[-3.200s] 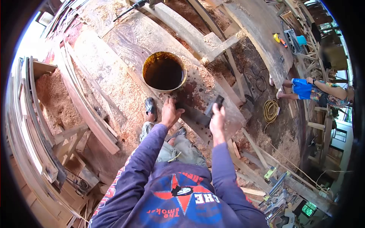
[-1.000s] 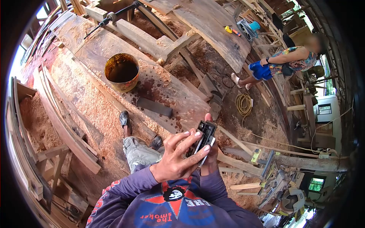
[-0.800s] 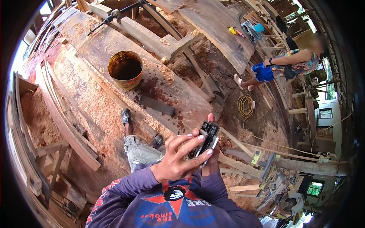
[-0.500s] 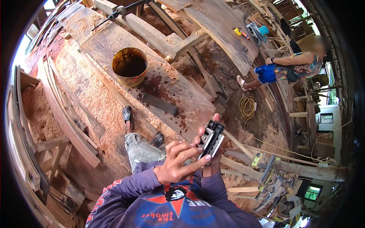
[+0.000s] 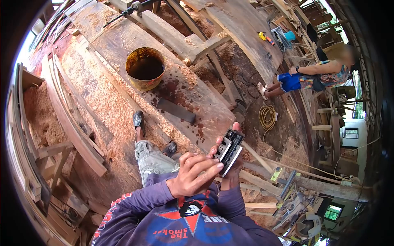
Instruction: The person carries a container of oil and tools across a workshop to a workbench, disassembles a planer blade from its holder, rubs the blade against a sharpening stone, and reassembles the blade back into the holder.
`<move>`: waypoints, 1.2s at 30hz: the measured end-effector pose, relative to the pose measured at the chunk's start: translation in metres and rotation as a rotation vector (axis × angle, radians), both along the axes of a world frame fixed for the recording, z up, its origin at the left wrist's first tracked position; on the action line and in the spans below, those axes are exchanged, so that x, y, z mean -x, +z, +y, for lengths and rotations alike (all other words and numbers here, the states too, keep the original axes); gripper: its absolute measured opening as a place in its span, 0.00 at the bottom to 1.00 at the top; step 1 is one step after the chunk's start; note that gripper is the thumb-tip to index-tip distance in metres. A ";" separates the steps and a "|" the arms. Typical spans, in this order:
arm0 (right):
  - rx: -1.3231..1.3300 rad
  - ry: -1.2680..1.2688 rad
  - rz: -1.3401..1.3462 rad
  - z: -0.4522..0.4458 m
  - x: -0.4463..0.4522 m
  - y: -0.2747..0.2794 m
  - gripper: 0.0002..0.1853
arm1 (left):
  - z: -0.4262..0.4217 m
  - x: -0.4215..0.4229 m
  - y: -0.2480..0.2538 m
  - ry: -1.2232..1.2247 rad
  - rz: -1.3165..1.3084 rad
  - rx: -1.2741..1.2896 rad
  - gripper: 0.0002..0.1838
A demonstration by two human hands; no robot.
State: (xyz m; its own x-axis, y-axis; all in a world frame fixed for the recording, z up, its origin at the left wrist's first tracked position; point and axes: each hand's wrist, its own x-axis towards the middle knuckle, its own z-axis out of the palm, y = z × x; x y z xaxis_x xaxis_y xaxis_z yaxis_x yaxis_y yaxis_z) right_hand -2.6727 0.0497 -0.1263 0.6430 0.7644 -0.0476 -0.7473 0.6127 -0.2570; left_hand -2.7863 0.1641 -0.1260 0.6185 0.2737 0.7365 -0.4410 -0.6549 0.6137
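Note:
A black-and-silver metal block [image 5: 228,151] with slots and a bright straight edge is held tilted in front of my chest. My right hand [image 5: 234,170] cups it from below and behind, its fingertips showing past the far end and left side. From the left, my left hand [image 5: 195,172] reaches over with bent fingers close together, their tips against the block's near left edge. The left thumb is hidden. Beyond my hands, a dark flat bar [image 5: 176,110] lies on a wide plank [image 5: 213,123] spotted with dark wet drops.
A stained bucket [image 5: 145,76] with dark liquid stands on the plank. Wood shavings [image 5: 111,94] cover the floor. Curved boards [image 5: 74,119] lie at left. A coiled yellow cord [image 5: 267,117] lies at right, near a standing person [image 5: 316,76]. A miter saw [image 5: 308,225] sits at lower right.
My left index finger has drawn back from along the block's near edge, and its tip now sits close to the other fingers. The surroundings have shifted slightly with the camera.

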 end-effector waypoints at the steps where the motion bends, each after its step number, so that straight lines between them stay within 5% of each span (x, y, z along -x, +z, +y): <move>1: 0.003 0.012 -0.006 0.001 0.000 0.000 0.43 | -0.002 0.000 0.000 0.047 0.045 0.024 0.32; 3: 0.007 0.036 -0.017 0.002 0.001 0.000 0.53 | 0.001 0.000 -0.001 0.072 0.124 0.017 0.37; 13: 0.060 0.091 0.012 -0.002 -0.003 -0.007 0.49 | 0.020 0.000 0.005 0.072 0.207 -0.019 0.36; 21: 0.231 0.021 -0.234 0.013 0.000 0.007 0.46 | 0.020 0.001 -0.003 0.089 0.181 0.042 0.35; 30: 0.648 -0.121 -0.135 0.019 0.008 -0.010 0.25 | 0.025 -0.002 -0.010 0.100 0.270 0.324 0.29; 34: 0.819 -0.206 -0.330 0.030 0.009 -0.011 0.25 | 0.024 -0.008 -0.019 0.055 0.409 0.701 0.20; 36: 0.944 -0.128 -0.373 0.024 0.009 -0.019 0.31 | 0.030 -0.012 -0.026 -0.109 0.494 1.339 0.18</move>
